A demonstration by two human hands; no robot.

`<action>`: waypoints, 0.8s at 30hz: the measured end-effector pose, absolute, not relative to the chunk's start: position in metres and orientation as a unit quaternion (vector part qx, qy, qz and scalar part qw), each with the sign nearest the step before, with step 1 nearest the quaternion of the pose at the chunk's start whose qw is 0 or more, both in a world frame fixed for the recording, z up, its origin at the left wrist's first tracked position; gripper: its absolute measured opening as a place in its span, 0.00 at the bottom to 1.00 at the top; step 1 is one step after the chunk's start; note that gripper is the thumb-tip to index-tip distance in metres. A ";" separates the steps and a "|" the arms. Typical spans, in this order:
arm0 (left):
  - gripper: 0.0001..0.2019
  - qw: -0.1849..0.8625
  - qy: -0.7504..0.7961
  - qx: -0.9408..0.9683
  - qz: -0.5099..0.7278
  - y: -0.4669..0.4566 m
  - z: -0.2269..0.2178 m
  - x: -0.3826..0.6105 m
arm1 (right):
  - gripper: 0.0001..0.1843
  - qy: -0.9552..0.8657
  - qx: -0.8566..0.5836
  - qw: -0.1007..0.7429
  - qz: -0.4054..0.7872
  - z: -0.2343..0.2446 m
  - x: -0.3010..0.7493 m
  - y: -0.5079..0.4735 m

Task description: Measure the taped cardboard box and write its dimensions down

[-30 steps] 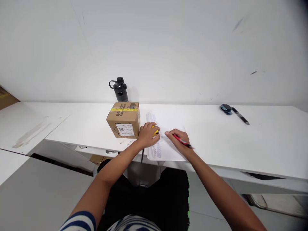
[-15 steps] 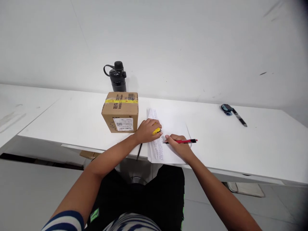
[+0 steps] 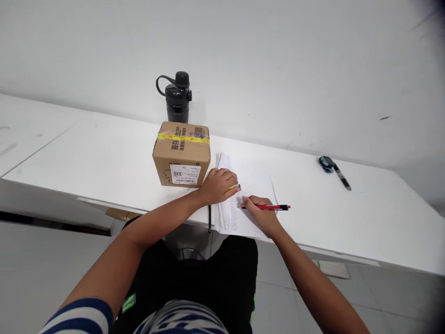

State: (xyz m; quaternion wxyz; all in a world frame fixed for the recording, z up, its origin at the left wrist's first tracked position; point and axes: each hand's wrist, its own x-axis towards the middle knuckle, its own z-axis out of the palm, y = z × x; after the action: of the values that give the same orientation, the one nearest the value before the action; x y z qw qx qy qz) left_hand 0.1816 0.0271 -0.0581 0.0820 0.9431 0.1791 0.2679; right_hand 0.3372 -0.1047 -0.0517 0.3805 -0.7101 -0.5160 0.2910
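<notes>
My left hand [image 3: 219, 184] is closed over a small yellow object with a dark tip [image 3: 235, 187], resting on the left part of the paper stack [image 3: 252, 174]. Most of that object is covered by my fingers, so its kind is unclear. My right hand [image 3: 263, 215] grips a red and black pen [image 3: 269, 207], its tip down on the paper beside rows of handwriting [image 3: 228, 218]. Below my left wrist, a thin black strap [image 3: 209, 218] hangs over the table's front edge; what it belongs to is hidden.
Left of the paper stands a taped cardboard box [image 3: 181, 155], with a black bottle [image 3: 178, 99] behind it by the wall. On the right of the white table [image 3: 306, 213] lie a dark blue shiny object [image 3: 326, 163] and a black and silver pen [image 3: 342, 177].
The camera view has tilted and shifted slightly. My left hand has turned a little, so less of the yellow object shows. My right hand keeps the pen at the paper.
</notes>
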 end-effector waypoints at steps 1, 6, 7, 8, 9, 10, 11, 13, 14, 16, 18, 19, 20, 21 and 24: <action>0.16 0.075 0.174 0.944 0.271 0.027 -0.059 0.182 | 0.22 -0.516 -0.711 0.382 0.285 -0.053 0.338 -0.105; 0.14 0.062 0.169 0.949 0.259 0.024 -0.058 0.183 | 0.23 -0.528 -0.705 0.384 0.276 -0.059 0.339 -0.108; 0.13 0.065 0.173 0.948 0.258 0.023 -0.058 0.184 | 0.23 -0.526 -0.705 0.387 0.274 -0.060 0.339 -0.108; 0.13 0.069 0.177 0.947 0.258 0.022 -0.057 0.184 | 0.23 -0.523 -0.708 0.392 0.269 -0.061 0.340 -0.108; 0.13 0.073 0.180 0.946 0.260 0.021 -0.057 0.184 | 0.23 -0.519 -0.711 0.395 0.262 -0.062 0.340 -0.108; 0.13 0.077 0.183 0.944 0.262 0.020 -0.057 0.183 | 0.24 -0.515 -0.714 0.398 0.256 -0.062 0.341 -0.107; 0.13 0.080 0.187 0.943 0.264 0.019 -0.057 0.183 | 0.23 -0.513 -0.717 0.399 0.254 -0.063 0.341 -0.107; 0.13 0.086 0.195 0.940 0.265 0.017 -0.056 0.182 | 0.23 -0.512 -0.716 0.394 0.263 -0.063 0.341 -0.106; 0.12 0.089 0.198 0.940 0.264 0.016 -0.055 0.182 | 0.23 -0.513 -0.715 0.392 0.270 -0.063 0.341 -0.106; 0.12 0.092 0.201 0.940 0.259 0.014 -0.054 0.182 | 0.23 -0.514 -0.714 0.388 0.274 -0.063 0.342 -0.107; 0.12 0.091 0.198 0.943 0.252 0.013 -0.054 0.182 | 0.24 -0.512 -0.716 0.390 0.269 -0.064 0.342 -0.107; 0.12 0.089 0.197 0.944 0.251 0.013 -0.054 0.182 | 0.24 -0.511 -0.716 0.393 0.268 -0.064 0.342 -0.107; 0.12 0.086 0.197 0.944 0.251 0.013 -0.054 0.182 | 0.24 -0.511 -0.714 0.396 0.268 -0.065 0.343 -0.107; 0.12 0.082 0.197 0.944 0.252 0.012 -0.055 0.183 | 0.24 -0.510 -0.712 0.401 0.267 -0.065 0.343 -0.107; 0.12 0.073 0.194 0.944 0.257 0.012 -0.057 0.183 | 0.24 -0.502 -0.717 0.411 0.256 -0.066 0.343 -0.107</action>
State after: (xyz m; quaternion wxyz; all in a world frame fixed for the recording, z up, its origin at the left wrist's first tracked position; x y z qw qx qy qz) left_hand 0.1830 0.0124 -0.0570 0.0731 0.9438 0.1942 0.2571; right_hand 0.3432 -0.1068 -0.0662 0.4113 -0.7167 -0.5019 0.2556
